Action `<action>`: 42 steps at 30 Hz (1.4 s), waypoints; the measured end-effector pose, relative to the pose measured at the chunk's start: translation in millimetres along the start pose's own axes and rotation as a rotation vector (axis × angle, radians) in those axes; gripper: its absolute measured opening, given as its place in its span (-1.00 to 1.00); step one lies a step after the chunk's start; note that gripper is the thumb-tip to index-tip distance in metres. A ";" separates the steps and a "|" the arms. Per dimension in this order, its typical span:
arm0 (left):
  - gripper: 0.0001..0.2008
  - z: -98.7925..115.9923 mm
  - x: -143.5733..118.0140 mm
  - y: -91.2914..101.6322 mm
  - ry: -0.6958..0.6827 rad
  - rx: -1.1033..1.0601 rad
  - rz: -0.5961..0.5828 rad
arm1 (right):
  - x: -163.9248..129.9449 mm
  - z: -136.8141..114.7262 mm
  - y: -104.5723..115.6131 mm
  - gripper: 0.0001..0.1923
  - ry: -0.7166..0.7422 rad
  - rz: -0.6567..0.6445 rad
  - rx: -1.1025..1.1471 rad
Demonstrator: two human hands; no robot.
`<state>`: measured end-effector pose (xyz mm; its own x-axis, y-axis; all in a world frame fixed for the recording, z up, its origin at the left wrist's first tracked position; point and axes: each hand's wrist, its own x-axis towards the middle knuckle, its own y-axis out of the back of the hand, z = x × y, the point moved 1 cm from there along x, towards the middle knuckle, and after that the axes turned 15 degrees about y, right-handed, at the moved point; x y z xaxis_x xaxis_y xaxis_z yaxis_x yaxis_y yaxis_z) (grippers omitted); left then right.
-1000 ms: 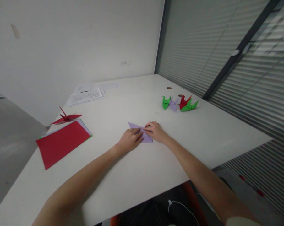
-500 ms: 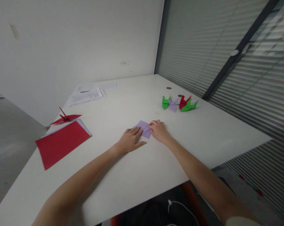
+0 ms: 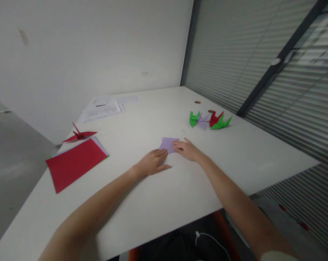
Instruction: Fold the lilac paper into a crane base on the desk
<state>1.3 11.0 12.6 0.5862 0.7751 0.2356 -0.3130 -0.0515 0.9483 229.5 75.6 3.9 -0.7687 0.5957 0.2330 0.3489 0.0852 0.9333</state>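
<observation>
A small folded piece of purple paper (image 3: 168, 144) lies flat on the white table (image 3: 142, 203). My left hand (image 3: 153, 162) rests palm down, its fingertips at the paper's lower left edge and its thumb stretched out on the table. My right hand (image 3: 188, 149) lies over the paper's right side, fingers apart and touching it. Both hands are open, and neither grips the paper. The part of the paper beneath the right fingers is hidden.
Several folded paper cranes, including a green one (image 3: 194, 119) and a red one (image 3: 215, 119), stand at the right back. At left are a stack of red sheets (image 3: 77, 163) and a larger red crane (image 3: 79, 135). Printed papers (image 3: 102, 110) lie behind.
The purple paper has been turned and now shows a plainer, squarer face. My right fingers have gone from pinching its right edge to lying spread over it. The left hand stays close by.
</observation>
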 end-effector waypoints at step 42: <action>-0.63 14.0 -1.7 -1.2 -0.207 -0.216 -0.019 | 9.7 -15.4 -12.3 -0.63 -0.165 0.074 -0.254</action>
<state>11.1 1.0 14.1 0.7263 0.6289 0.2773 -0.4391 0.1141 0.8912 209.5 68.0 -1.1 -0.6418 0.7159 0.2749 0.2393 -0.1536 0.9587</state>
